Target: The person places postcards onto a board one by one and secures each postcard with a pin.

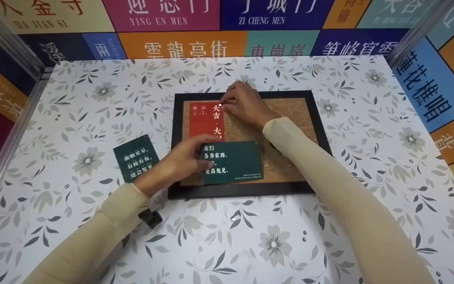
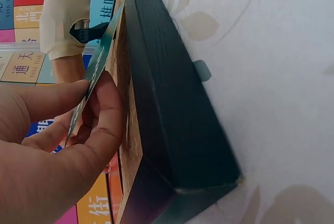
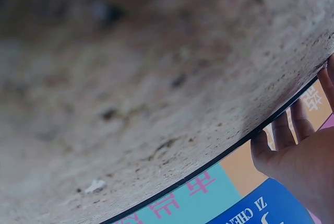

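My left hand point(image 1: 183, 157) pinches a green card with white Chinese writing point(image 1: 235, 159) by its left end, between thumb and fingers. The left wrist view shows that card point(image 2: 96, 72) nearly edge-on, tilted off the cork. Beneath it lies a black-framed cork board point(image 1: 286, 154). A red card with white writing point(image 1: 205, 122) is on the board's left part, its lower end hidden by the green card. At the red card's upper right corner are the fingertips of my right hand point(image 1: 246, 104), beside a tiny white spot. Whether they grip something small is unclear.
Another green card point(image 1: 136, 157) lies on the flowered tabletop point(image 1: 93, 221) left of the board, partly behind my left forearm. A tiny clear object point(image 1: 233, 218) sits in front of the frame. Colourful panels with Chinese lettering point(image 1: 183, 45) stand behind and at both sides.
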`<state>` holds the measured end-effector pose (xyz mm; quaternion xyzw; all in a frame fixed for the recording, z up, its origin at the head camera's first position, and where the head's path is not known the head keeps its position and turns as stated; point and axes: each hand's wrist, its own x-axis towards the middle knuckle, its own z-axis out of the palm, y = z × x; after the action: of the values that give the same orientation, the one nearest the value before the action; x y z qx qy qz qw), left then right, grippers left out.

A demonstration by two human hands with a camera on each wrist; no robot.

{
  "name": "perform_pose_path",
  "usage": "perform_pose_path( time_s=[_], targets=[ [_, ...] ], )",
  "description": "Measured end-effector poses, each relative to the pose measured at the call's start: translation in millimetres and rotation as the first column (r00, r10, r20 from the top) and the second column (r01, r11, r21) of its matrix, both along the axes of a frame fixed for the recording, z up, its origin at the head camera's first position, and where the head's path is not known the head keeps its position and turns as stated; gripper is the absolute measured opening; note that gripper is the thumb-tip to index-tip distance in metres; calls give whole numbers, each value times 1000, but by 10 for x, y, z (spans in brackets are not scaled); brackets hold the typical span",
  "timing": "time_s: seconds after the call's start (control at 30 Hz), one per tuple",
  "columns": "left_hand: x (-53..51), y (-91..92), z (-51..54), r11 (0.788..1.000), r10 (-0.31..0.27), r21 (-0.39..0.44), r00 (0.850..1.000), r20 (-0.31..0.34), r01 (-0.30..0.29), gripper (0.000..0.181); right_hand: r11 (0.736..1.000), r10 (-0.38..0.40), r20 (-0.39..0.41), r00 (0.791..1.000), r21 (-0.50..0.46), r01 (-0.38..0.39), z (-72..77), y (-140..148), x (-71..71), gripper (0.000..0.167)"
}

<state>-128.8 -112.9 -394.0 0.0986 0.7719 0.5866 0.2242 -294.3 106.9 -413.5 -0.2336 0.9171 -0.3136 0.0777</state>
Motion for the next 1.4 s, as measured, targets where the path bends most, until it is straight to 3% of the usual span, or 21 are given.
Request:
perform_pose_path(
  time_s=[0.07, 0.17, 0.3, 0.4, 0.57, 0.77, 1.1, 1.4],
  targets=[
    [-4, 2, -1, 999, -11, -41, 1000, -27, 10, 64, 1000, 0, 1, 1000, -2, 0, 1, 2, 4, 23],
    [-10, 0, -3, 985, -48, -168, 991, -123, 27, 65, 1000, -2, 3, 1000, 3, 2, 5, 4, 11, 24],
    [-8, 1, -24, 935, -152, -353, 946, -285, 44, 66, 1000, 0, -3, 1000, 7, 0, 7, 7, 19, 24],
    [9, 7, -42, 900, -216, -432, 913, -347, 49, 65, 1000, 8, -11, 1000, 6, -8, 2, 12, 17, 24],
    [39, 29, -44, 862, -258, -505, 890, -376, 36, 66, 1000, 25, -23, 999, 6, -25, -1, 15, 12, 23],
    [42, 37, -50, 852, -277, -521, 880, -385, 40, 64, 1000, 22, -18, 1000, 9, -22, -2, 8, 0, 24],
    [39, 20, -69, 851, -305, -524, 849, -431, 40, 58, 1000, 12, -7, 1000, 9, -12, -7, -2, -5, 23],
    [40, 27, -70, 850, -304, -525, 854, -422, 43, 56, 1000, 17, -25, 1000, 13, -17, 2, 7, 7, 22]
  ],
)
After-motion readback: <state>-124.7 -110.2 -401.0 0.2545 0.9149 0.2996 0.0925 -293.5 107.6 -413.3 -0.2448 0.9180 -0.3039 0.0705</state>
